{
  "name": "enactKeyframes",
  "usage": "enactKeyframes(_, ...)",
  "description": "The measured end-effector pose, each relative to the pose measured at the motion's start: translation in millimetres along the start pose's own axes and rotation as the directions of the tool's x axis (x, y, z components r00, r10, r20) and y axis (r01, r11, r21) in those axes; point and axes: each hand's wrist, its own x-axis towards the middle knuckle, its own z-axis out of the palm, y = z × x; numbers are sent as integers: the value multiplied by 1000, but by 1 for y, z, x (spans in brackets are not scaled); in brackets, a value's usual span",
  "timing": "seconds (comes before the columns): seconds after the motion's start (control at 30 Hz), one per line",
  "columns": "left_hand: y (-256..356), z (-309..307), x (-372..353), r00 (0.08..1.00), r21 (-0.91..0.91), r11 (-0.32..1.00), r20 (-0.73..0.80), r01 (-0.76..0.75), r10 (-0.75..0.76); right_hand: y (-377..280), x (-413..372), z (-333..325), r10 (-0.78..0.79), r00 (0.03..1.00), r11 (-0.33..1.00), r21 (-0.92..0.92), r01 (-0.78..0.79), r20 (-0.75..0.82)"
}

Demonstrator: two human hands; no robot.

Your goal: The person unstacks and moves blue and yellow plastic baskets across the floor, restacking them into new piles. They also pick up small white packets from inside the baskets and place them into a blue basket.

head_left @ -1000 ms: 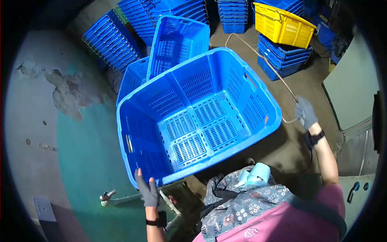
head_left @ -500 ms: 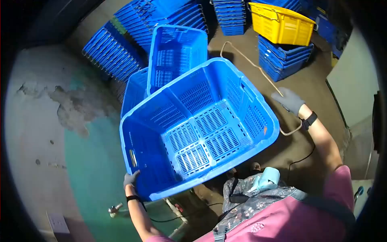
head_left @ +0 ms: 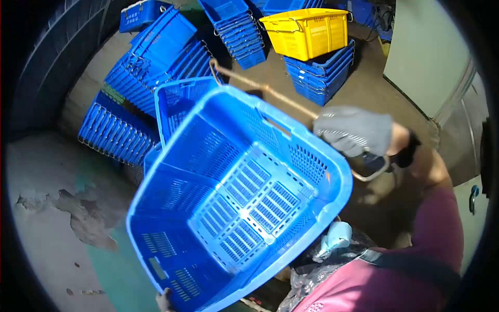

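Note:
A large blue crate (head_left: 254, 197) with slotted walls and floor is tilted in front of me, its open side toward the camera. My left hand (head_left: 164, 300), gloved in grey, grips its lower left rim beside the handle slot. Beyond the crate's right rim, my gloved right hand (head_left: 353, 131) is closed around a long metal rod (head_left: 280, 98). That rod has a hooked far end and a bent loop near my wrist. Behind the large crate another blue crate (head_left: 174, 99) is partly hidden.
Stacked blue crates stand at the upper left (head_left: 117, 125) and top centre (head_left: 241, 41). A yellow crate (head_left: 312, 36) sits on a blue stack (head_left: 319, 78). A pale panel (head_left: 426, 62) is at the right, and a stained wall (head_left: 57, 229) at the left.
The large crate has shifted left and tilted more, with my left hand lower on its rim. My right hand has come closer to the camera and the crate's right rim, bringing the rod along.

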Motion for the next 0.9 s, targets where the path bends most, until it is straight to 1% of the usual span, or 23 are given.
enactKeyframes(0.03,5,-7,-9,999,-17,1000,-25,-22,22,-8,-12,-6,28,995,963,263,-52,96)
enactKeyframes(0.07,6,-15,-15,998,-30,998,-46,-46,44,-9,-28,-9,-71,981,970,242,26,178)
enactKeyframes(0.1,10,-21,-20,995,-39,996,-67,-74,71,-4,-28,-19,-36,941,853,501,-147,337)
enactKeyframes(0.13,-1,-15,-32,990,-74,991,-95,-112,105,15,-43,-21,-40,939,864,484,-140,341)
enactKeyframes(0.17,-18,-7,-44,984,-105,983,-115,-150,138,45,-66,-18,-146,977,935,344,84,157)
enactKeyframes(0.2,-19,-13,-52,973,-120,973,-147,-195,177,57,-82,-10,-277,961,944,186,274,-10)
enactKeyframes(0.23,-28,-12,-64,960,-144,960,-179,-241,215,75,-98,0,-364,911,930,-28,366,-194)
enactKeyframes(0.27,-35,-15,-75,947,-164,946,-209,-278,242,89,-111,2,-381,906,924,-38,381,-184)
enactKeyframes(0.33,-42,-22,-93,915,-191,914,-265,-358,303,122,-134,-1,-237,912,967,11,255,-335)
enactKeyframes(0.37,-6,-43,-70,918,-152,926,-260,-345,299,84,-80,4,-178,928,978,48,205,-326)
enactKeyframes(0.43,-13,-46,-78,883,-166,893,-303,-419,358,124,-83,0,-203,916,970,54,236,-345)
enactKeyframes(0.47,-11,-49,-77,869,-163,882,-318,-443,378,127,-80,-2,-202,911,969,60,239,-358)
enactKeyframes(0.5,-12,-49,-76,850,-160,864,-335,-477,407,133,-76,-6,-226,921,953,121,276,-317)
enactKeyframes(0.53,-17,-51,-76,830,-154,846,-346,-510,438,146,-73,-10,-229,924,955,112,274,-307)
enactKeyframes(0.57,-18,-51,-67,802,-151,814,-345,-560,488,160,-72,-12,-234,903,938,161,307,-361)
enactKeyframes(0.6,-28,-85,-61,925,-215,901,-137,-376,354,155,-71,-14,-227,889,923,202,326,-397)
enactKeyframes(0.67,8,-53,-71,886,-215,866,-229,-451,404,177,-70,-21,-245,889,927,174,331,-386)
enactKeyframes(0.73,46,-12,-97,814,-234,783,-256,-576,522,211,-68,-16,-227,888,867,333,371,-400)
enactKeyframes(0.77,44,-22,-77,843,-221,817,-233,-532,486,222,-71,3,-294,884,863,296,409,-364)
enactKeyframes(0.8,52,-29,-51,845,-212,819,-158,-534,510,237,-75,26,-275,883,861,310,402,-381)
enactKeyframes(0.83,58,-21,-81,886,-263,847,-177,-462,428,235,-68,12,-232,870,887,273,373,-434)
enactKeyframes(0.87,68,-11,-59,835,-160,829,-249,-536,491,258,-69,33,-159,815,900,258,352,-557)
enactKeyframes(0.9,69,-15,-41,851,-177,832,-125,-525,510,283,-74,57,-162,765,885,251,392,-624)
